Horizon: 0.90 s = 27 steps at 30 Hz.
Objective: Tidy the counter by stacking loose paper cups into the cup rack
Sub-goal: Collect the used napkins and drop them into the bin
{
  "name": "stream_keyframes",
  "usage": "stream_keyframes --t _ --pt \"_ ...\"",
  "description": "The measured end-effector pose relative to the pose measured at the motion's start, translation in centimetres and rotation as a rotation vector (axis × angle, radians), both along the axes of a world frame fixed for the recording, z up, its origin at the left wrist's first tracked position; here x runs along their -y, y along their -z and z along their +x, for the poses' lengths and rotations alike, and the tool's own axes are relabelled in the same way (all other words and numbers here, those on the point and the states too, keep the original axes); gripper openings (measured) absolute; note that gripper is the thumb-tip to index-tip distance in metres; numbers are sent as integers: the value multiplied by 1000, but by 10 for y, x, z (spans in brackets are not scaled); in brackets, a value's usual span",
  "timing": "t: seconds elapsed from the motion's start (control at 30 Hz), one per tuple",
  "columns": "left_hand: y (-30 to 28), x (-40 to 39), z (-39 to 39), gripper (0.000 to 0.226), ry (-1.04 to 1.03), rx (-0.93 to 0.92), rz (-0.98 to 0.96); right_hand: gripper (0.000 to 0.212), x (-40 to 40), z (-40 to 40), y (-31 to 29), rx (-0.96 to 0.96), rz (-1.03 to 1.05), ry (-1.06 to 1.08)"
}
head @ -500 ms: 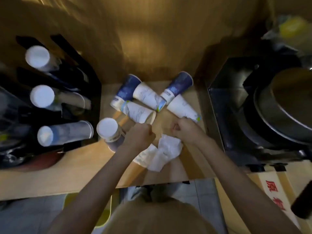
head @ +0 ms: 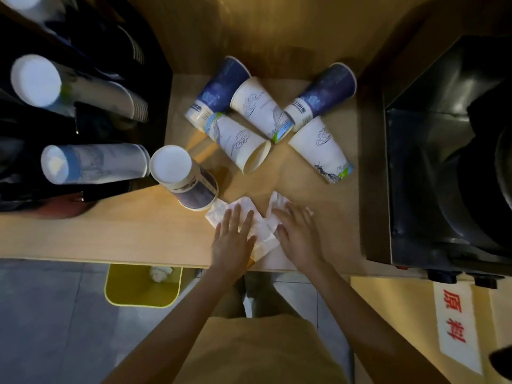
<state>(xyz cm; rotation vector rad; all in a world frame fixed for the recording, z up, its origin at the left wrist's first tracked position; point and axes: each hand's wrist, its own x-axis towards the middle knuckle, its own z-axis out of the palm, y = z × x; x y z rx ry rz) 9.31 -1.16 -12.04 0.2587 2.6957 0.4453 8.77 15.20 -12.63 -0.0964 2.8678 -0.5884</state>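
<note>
Several loose paper cups lie on their sides on the wooden counter [head: 110,234]: two dark blue ones [head: 221,87] [head: 324,92] and three white ones [head: 260,106] [head: 238,139] [head: 321,151]. Another cup [head: 182,178] stands upside down by the black cup rack [head: 155,87], which holds stacks of cups [head: 91,164] [head: 80,90] lying sideways. My left hand [head: 232,239] and my right hand [head: 296,234] rest flat with fingers spread on white tissue paper [head: 263,234] near the counter's front edge.
A dark metal appliance [head: 443,162] fills the right side of the counter. Below the counter edge sits a yellow bin [head: 138,289] with a crumpled tissue in it. A white label with red characters [head: 454,322] is at lower right.
Both hands were clenched as fists above the tissue; now they have drawn back toward the front edge and lie flat and spread on it. The view has shifted closer.
</note>
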Motion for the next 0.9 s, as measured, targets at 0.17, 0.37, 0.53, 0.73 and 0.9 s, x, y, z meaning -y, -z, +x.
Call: stream_keyframes --t 0.17,0.37,0.53,0.73,0.9 --pt "8 6 7 50 8 -117 -85 29 -3 -4 1 -95 36 -66" --pt "6 20 14 24 -7 -140 -59 30 10 -14 -5 94 -100 -9" --pt "-7 55 33 31 -187 -160 2 26 50 -16 -17 171 -324 -39" --pt "-28 132 85 26 -589 -188 114 37 128 7 -33 267 -556 -179" --pt "-15 203 141 20 -809 -91 222 33 199 39 -31 287 -573 -285"
